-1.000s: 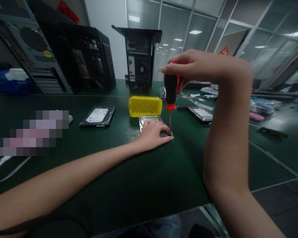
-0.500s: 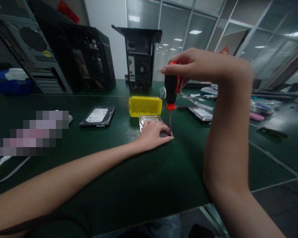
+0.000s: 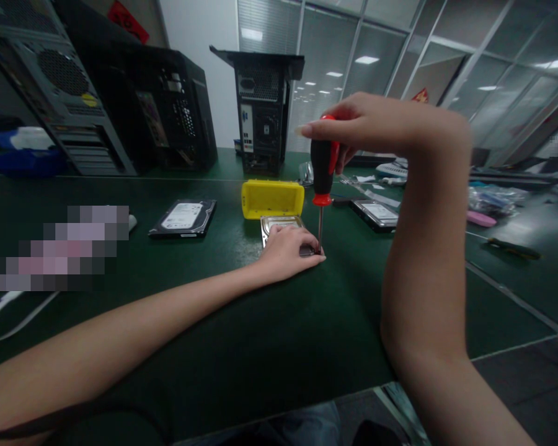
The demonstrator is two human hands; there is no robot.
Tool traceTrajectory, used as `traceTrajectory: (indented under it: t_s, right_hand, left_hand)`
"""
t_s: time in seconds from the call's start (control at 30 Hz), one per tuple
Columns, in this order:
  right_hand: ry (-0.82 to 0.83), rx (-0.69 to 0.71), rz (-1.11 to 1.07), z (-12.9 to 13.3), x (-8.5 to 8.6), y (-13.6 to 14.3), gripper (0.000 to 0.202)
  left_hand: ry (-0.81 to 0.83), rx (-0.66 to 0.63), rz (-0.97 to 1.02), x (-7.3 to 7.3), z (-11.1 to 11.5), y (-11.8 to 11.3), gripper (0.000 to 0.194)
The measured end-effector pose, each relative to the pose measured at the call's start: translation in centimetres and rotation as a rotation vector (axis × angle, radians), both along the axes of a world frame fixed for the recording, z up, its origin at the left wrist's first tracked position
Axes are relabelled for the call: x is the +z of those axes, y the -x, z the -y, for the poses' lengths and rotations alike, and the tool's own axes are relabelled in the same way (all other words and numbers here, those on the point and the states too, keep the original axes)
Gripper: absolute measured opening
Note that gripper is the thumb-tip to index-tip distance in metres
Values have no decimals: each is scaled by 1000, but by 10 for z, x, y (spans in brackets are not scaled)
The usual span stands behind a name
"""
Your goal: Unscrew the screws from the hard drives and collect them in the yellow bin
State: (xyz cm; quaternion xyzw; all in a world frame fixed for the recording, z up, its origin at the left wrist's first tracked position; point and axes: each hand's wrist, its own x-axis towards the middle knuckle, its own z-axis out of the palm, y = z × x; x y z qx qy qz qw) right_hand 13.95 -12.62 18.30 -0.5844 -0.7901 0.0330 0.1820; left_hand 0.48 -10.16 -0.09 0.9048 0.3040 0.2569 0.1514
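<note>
My right hand (image 3: 348, 127) is wrapped round the top of a red and black screwdriver (image 3: 323, 167), which stands nearly upright. The tip of its shaft meets the near right corner of a silver hard drive (image 3: 281, 221). Over that drive lies my left hand (image 3: 288, 251), its fingers curled on the drive and its thumb stretched beside the screwdriver tip; it covers most of the drive. Directly behind the drive is a yellow tray (image 3: 272, 199).
A hard drive (image 3: 183, 218) lies to the left, another (image 3: 376, 214) to the right. Computer cases (image 3: 263, 118) stand along the back of the green table (image 3: 260, 347). Plastic bags (image 3: 497, 199) and a dark green tool (image 3: 514, 248) are at the right.
The screwdriver handle has shifted very slightly to the right in my right hand, and the shaft leans a little differently. My left hand stays on the drive.
</note>
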Motion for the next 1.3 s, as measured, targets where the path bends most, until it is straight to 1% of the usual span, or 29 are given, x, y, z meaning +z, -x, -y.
traceTrajectory:
  t_s: [0.17,0.37,0.67,0.83,0.93,1.1,1.3]
  right_hand:
    - [15,12,10,-3,0,0,50]
    - [0,-19,35,-2,0,0,48]
    - [-20,-30,61,-1,0,2,53]
    - [-37,-84,79,-1,0,2,58]
    - [-25,-89,78,-1,0,1,59]
    - [-25,-82,80,-1,2,0,58]
    - [-59,-90,93,-3,1,-2,52]
  left_hand:
    - [-5,-1,2,-1,0,0,23]
    - [-14,-3,7,-1,0,1,22]
    - [0,2,5,0,0,0,20]
    - [-4,8,9,0,1,-1,20]
    - [-4,9,5,0,0,-1,21]
    - [-4,4,8,0,0,0,21]
    - [-9,-5,11,-1,0,0,20]
